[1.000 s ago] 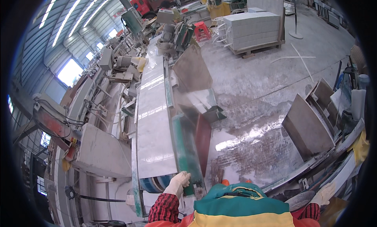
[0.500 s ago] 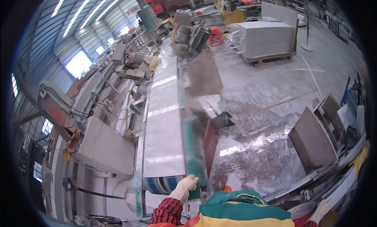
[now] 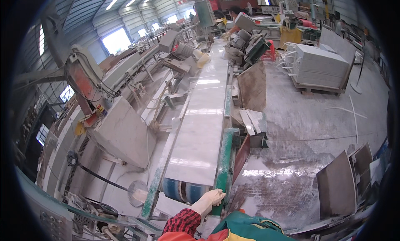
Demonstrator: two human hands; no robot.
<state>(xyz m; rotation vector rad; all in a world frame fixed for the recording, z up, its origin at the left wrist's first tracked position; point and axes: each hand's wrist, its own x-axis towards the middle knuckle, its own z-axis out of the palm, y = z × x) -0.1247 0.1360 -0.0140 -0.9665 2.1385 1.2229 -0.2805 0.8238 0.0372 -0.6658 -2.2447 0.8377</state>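
My left hand (image 3: 213,197), in a pale glove, lies at the near end of the conveyor's green side rail (image 3: 225,161). Its fingers are bent and closed over the rail's edge. A red and black checked sleeve covers the wrist. Beside the hand is a blue roller (image 3: 173,188) with a dark gap at its middle. Above the roller runs a long, glossy white surface (image 3: 198,149); I cannot tell whether it is wet belt or slab. My right hand is out of view. Green and yellow cloth (image 3: 250,226) of my apron shows at the lower edge.
Left of the conveyor leans a pale slab (image 3: 123,134) near a control box (image 3: 83,80). Brown boards (image 3: 337,184) stand at the right. Further off are a pallet stack (image 3: 321,68), a motor unit (image 3: 243,43) and a person (image 3: 234,11). The floor (image 3: 287,161) is wet.
The view has swung left and down, so the conveyor sits further right in it. My right hand has left the picture. My left hand stays at the green rail.
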